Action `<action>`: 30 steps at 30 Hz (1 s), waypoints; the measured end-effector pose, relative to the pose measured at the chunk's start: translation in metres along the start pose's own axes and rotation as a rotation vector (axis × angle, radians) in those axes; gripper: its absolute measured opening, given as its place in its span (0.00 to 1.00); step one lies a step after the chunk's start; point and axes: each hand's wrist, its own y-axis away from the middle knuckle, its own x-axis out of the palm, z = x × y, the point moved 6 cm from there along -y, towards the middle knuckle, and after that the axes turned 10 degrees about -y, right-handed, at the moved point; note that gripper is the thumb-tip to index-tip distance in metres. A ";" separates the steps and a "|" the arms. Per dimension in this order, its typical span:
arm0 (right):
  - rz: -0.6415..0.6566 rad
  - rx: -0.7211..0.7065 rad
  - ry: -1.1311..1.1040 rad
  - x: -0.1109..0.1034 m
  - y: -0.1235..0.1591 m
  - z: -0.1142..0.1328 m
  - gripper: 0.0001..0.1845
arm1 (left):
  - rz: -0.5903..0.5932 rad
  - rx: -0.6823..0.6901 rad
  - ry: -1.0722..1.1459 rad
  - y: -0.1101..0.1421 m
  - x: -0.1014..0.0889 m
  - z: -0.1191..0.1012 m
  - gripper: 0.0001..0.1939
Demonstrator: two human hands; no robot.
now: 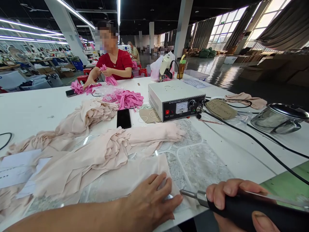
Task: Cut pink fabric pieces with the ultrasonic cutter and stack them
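Observation:
My left hand (151, 201) lies flat with fingers stretched on a pale pink fabric piece (135, 175) at the table's near edge. My right hand (238, 206) is wrapped round the black handle of a cutting tool (241, 209); its metal tip (187, 193) points left at the fabric's edge beside my left fingers. The fabric rests on a glass-covered patterned plate (200, 161). A black cable (253, 140) runs from the white control box (176, 100) toward the tool.
Piles of pale pink fabric (96, 145) lie left of the plate. A black phone (124, 118), bright pink strips (127, 98) and a metal lid (280, 117) are on the white table. A person in a red shirt (116, 62) sits across handling pink strips.

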 end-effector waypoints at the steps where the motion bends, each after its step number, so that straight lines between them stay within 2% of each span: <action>1: 0.000 -0.014 -0.002 0.002 -0.001 0.000 0.11 | -0.001 -0.002 0.001 0.000 0.000 0.000 0.22; 8: 0.045 -0.024 0.016 0.005 0.000 0.000 0.05 | 0.009 0.003 -0.012 -0.002 -0.005 0.000 0.22; 13: 0.035 0.026 0.003 0.005 -0.001 -0.006 0.06 | 0.021 0.008 -0.027 -0.002 -0.007 0.001 0.23; 17: 0.037 0.006 -0.006 0.006 -0.003 -0.013 0.08 | 0.006 0.002 -0.031 -0.001 -0.006 0.000 0.24; 26: 0.070 0.027 0.009 0.011 -0.005 -0.014 0.04 | -0.028 0.008 -0.082 -0.003 -0.011 0.000 0.24; 30: 0.016 -0.028 -0.045 0.019 -0.015 -0.018 0.06 | -0.038 0.027 -0.122 -0.003 -0.010 -0.001 0.23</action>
